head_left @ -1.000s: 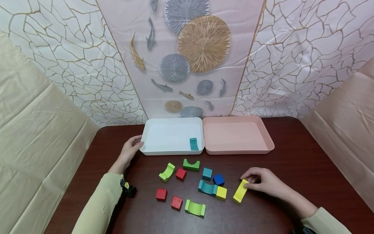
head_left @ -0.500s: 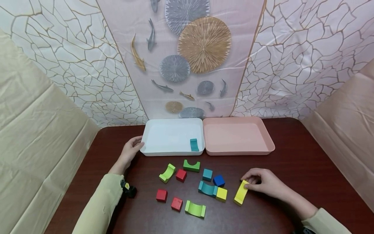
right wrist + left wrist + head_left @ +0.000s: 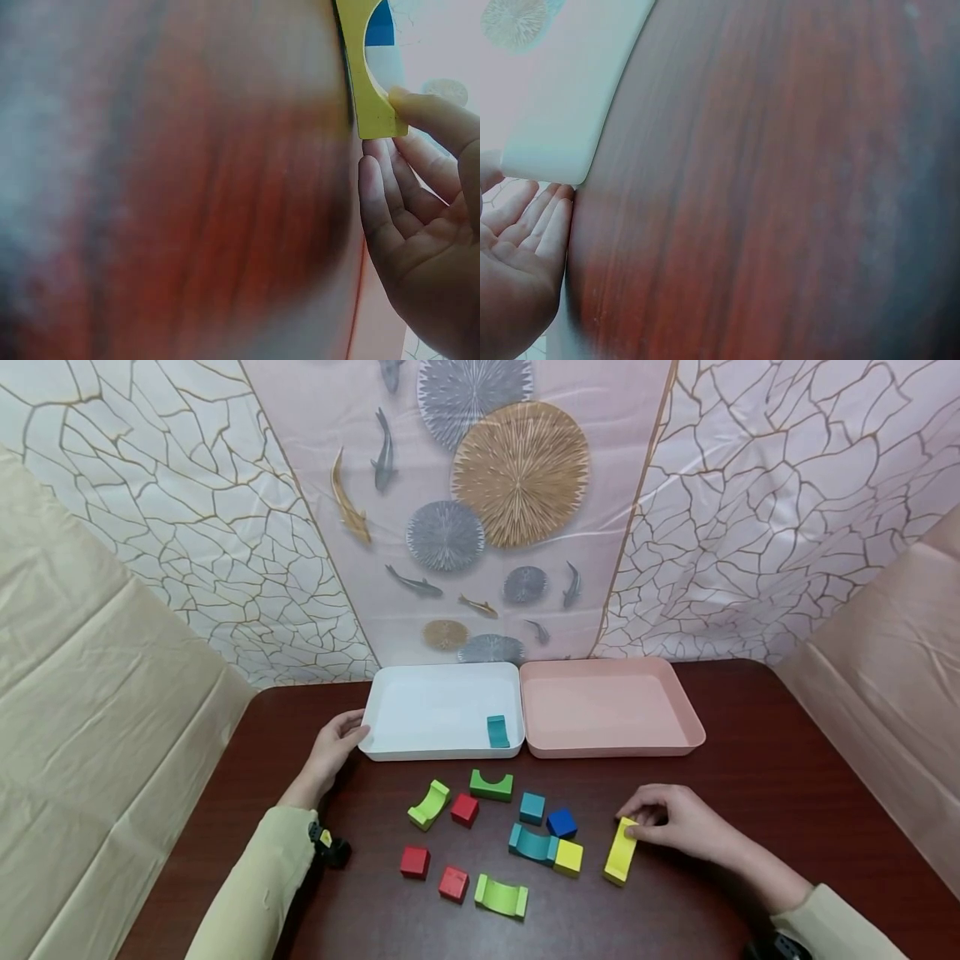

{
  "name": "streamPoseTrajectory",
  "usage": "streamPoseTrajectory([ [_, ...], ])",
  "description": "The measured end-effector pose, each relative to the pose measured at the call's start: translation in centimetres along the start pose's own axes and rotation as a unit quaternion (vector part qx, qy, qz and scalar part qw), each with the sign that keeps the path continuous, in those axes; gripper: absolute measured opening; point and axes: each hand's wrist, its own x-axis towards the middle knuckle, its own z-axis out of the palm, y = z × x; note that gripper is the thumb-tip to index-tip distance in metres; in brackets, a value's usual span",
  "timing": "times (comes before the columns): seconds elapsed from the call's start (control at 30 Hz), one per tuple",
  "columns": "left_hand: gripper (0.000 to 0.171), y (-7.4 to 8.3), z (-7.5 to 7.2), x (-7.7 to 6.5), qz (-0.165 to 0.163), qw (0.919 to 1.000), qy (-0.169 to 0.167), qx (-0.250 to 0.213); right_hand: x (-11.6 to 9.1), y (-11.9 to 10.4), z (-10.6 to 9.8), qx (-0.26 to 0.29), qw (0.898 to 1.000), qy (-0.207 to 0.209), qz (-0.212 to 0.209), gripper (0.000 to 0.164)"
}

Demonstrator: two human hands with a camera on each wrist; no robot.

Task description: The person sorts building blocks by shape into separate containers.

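Observation:
My right hand [image 3: 686, 825] pinches one end of a yellow arch block [image 3: 620, 853] between thumb and fingers, at the right of the scattered blocks. In the right wrist view, the thumb lies by the inner curve of the yellow arch block [image 3: 373, 97], with the fingers behind its end. My left hand [image 3: 330, 756] holds the near left corner of the white tray [image 3: 442, 754]; in the left wrist view, the corner of the white tray [image 3: 551, 161] sits between thumb and fingers. A teal arch block [image 3: 498, 732] lies inside that tray.
A pink tray [image 3: 600, 752] adjoins the white one. Before them lie red cubes [image 3: 453, 883], light green arches [image 3: 501, 897], a green arch [image 3: 491, 786], a teal cube [image 3: 532, 808], a blue cube [image 3: 562, 823], and a teal arch [image 3: 531, 843] touching a yellow cube [image 3: 568, 857].
The yellow arch block has turned slightly, its near end shifting right, and my right hand has moved a little with it. My left hand stays at the white tray.

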Motion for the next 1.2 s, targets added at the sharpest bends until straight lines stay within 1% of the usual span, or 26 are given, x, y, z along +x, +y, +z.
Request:
streamPoseTrajectory([
  [0.17, 0.057, 0.1, 0.1, 0.0, 0.003, 1.0000, -0.001, -0.001, 0.5, -0.2, -0.3, -0.004, 1.000, 0.010, -0.022, 0.013],
  [0.33, 0.058, 0.3, 0.0, 0.0, 0.000, 1.0000, -0.002, 0.000, 1.2, -0.6, -0.5, -0.005, 1.000, 0.007, -0.023, 0.013],
  [0.57, 0.058, 0.2, -0.1, 0.0, -0.004, 1.0000, -0.002, 0.001, 2.6, -1.3, -0.3, -0.003, 0.998, 0.027, -0.051, 0.014],
  [0.77, 0.058, 0.2, 0.0, 0.0, -0.004, 1.0000, -0.003, 0.003, 3.8, -1.7, -0.4, -0.019, 0.998, 0.037, -0.057, 0.016],
  [0.87, 0.058, 0.1, 0.0, 0.0, -0.002, 1.0000, -0.004, 0.004, 4.5, -2.0, -0.4, -0.025, 0.997, 0.040, -0.054, 0.016],
  [1.03, 0.058, 0.1, -0.1, -0.1, 0.002, 1.0000, -0.003, 0.004, 5.5, -2.5, -0.4, -0.030, 0.998, 0.045, -0.032, 0.015],
  [1.2, 0.059, 0.2, 0.0, -0.2, -0.002, 1.0000, -0.003, -0.001, 6.5, -2.9, -0.3, -0.022, 0.998, 0.047, -0.031, 0.015],
])
